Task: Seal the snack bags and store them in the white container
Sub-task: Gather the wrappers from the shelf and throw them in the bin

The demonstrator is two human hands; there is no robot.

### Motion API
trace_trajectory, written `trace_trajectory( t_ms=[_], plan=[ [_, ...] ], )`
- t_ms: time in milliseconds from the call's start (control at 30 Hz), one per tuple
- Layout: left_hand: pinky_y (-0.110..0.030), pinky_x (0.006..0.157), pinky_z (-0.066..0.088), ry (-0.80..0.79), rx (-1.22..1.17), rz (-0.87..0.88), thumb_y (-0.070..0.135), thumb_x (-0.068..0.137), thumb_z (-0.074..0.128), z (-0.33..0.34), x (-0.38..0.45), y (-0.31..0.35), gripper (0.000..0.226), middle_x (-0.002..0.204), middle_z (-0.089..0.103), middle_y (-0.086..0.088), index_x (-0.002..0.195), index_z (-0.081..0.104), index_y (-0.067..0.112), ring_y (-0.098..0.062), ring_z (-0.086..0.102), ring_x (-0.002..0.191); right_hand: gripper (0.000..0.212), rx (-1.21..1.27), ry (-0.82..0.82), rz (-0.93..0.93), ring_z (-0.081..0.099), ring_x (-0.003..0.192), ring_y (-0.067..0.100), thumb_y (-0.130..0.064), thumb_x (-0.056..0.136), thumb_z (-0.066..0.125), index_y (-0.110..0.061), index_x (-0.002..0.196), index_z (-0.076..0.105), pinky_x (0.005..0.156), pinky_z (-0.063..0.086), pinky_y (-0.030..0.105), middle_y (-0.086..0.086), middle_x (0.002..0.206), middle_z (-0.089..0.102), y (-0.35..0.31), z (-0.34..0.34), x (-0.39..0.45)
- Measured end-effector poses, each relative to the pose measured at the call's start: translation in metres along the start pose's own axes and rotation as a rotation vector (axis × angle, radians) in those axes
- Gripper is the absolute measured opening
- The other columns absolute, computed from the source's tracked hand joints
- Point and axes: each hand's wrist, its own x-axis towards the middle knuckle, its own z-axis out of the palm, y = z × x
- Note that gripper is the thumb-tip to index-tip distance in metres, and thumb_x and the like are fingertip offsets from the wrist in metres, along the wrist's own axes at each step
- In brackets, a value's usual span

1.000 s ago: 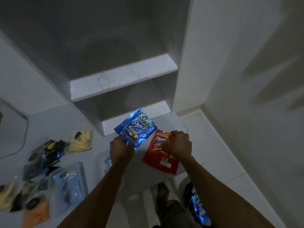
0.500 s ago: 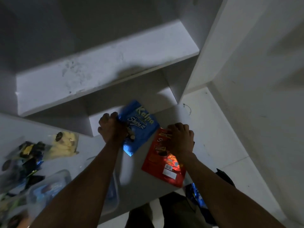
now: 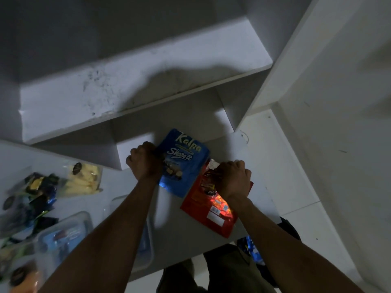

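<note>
Dim room, white walls, white counter (image 3: 190,240) with a scuffed white shelf (image 3: 137,87) built in above it. Tiled floor off to the right.

Left hand (image 3: 145,163) is clenched on the left edge of the blue snack bag (image 3: 186,166), fingers curled round it. Bag lies on the counter, tilted. Readable print: "Kalpa" at the top, "Share it" below, snack picture under that (smaller text too blurred to read).

Right hand (image 3: 232,178) is clenched on the top end of the red snack bag (image 3: 209,210), which lies flat on the counter just beside the blue one, their edges touching or overlapping. White label panel near its lower end; the writing on it is not legible. A torn or folded light patch shows at the bag's top, just by the knuckles.

Left side of the counter: clear plastic container (image 3: 63,237) with blue packets inside, a clear bag of pale yellow snacks (image 3: 84,180), a heap of dark and blue wrappers (image 3: 36,193). A second clear container (image 3: 146,240) sits partly under the left forearm.

Another blue packet (image 3: 251,250) is visible below the counter edge, by the person's legs.
</note>
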Motion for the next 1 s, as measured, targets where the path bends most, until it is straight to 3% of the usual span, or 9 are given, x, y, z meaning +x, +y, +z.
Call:
trace_trajectory(
  t_ms=[100,233,300,367,433,533,633,833,1000],
  plan=[
    [-0.043,0.084,0.042,0.012,-0.099,-0.029,0.035,0.083,0.067,-0.010,-0.009,0.001,0.019,0.089,0.068,-0.011,0.089,0.066,0.016,-0.036,0.061,0.092,0.020,0.100,-0.033,0.125,0.053,0.100,0.026,-0.038,0.090,0.062,-0.029,0.107,0.065,0.084,0.040,0.038,0.004,0.099,0.064,0.003,-0.003,-0.005],
    [-0.041,0.083,0.048,-0.008,-0.232,-0.054,0.036,0.080,0.069,-0.025,-0.023,-0.001,0.019,0.086,0.069,-0.008,0.081,0.062,0.019,-0.032,0.064,0.086,0.051,0.163,-0.073,0.207,0.058,0.105,0.029,-0.035,0.084,0.071,-0.026,0.126,0.044,0.094,0.039,0.042,0.006,0.111,0.063,0.014,-0.018,-0.016],
    [-0.043,0.082,0.052,-0.013,-0.285,-0.055,0.038,0.079,0.069,-0.032,-0.033,-0.003,0.020,0.086,0.071,-0.007,0.083,0.067,0.019,-0.030,0.065,0.084,0.053,0.217,-0.082,0.283,0.060,0.098,0.028,-0.036,0.086,0.069,-0.019,0.125,0.038,0.088,0.041,0.040,0.006,0.102,0.062,0.017,-0.031,-0.024],
    [-0.042,0.082,0.053,0.004,-0.354,-0.064,0.035,0.080,0.071,-0.041,-0.046,-0.004,0.017,0.088,0.072,-0.007,0.084,0.068,0.019,-0.030,0.066,0.086,0.051,0.280,-0.127,0.411,0.061,0.087,0.025,-0.038,0.082,0.072,-0.013,0.115,0.042,0.081,0.046,0.038,0.002,0.092,0.059,0.019,-0.043,-0.031],
    [-0.041,0.082,0.053,0.023,-0.417,-0.055,0.031,0.081,0.072,-0.051,-0.062,-0.005,0.014,0.090,0.072,-0.007,0.084,0.069,0.018,-0.030,0.066,0.088,0.043,0.327,-0.175,0.493,0.064,0.082,0.024,-0.037,0.076,0.075,-0.010,0.105,0.059,0.082,0.053,0.042,0.004,0.088,0.064,0.022,-0.055,-0.040],
    [-0.047,0.083,0.054,0.005,-0.495,-0.078,0.029,0.078,0.073,-0.062,-0.085,-0.010,0.016,0.089,0.072,-0.008,0.084,0.069,0.015,-0.031,0.066,0.086,0.029,0.432,-0.188,0.522,0.062,0.073,0.022,-0.030,0.081,0.077,-0.008,0.096,0.067,0.076,0.054,0.037,0.004,0.079,0.062,0.025,-0.067,-0.061],
    [-0.042,0.080,0.056,-0.024,-0.638,-0.099,0.030,0.072,0.080,-0.072,-0.109,-0.017,0.021,0.083,0.070,-0.005,0.078,0.065,0.017,-0.027,0.066,0.081,0.027,0.480,-0.100,0.486,0.062,0.076,0.021,-0.034,0.080,0.079,-0.016,0.094,0.065,0.079,0.053,0.039,0.002,0.083,0.063,0.026,-0.073,-0.090],
    [-0.032,0.070,0.054,-0.049,-0.774,0.050,0.019,0.077,0.079,-0.088,-0.158,-0.018,0.015,0.081,0.070,-0.006,0.081,0.068,0.010,-0.020,0.064,0.071,0.021,0.615,0.210,0.466,0.066,0.075,0.021,-0.041,0.079,0.079,-0.025,0.075,0.065,0.078,0.055,0.041,0.000,0.079,0.069,0.028,-0.100,-0.153],
    [-0.040,0.074,0.058,-0.116,-0.821,0.129,0.016,0.073,0.082,-0.097,-0.198,0.003,0.015,0.068,0.068,-0.003,0.070,0.068,0.019,-0.024,0.067,0.069,0.021,0.679,0.432,0.503,0.067,0.078,0.020,-0.045,0.080,0.075,-0.029,0.069,0.067,0.078,0.056,0.042,-0.003,0.079,0.070,0.046,-0.132,-0.199]
  ],
)
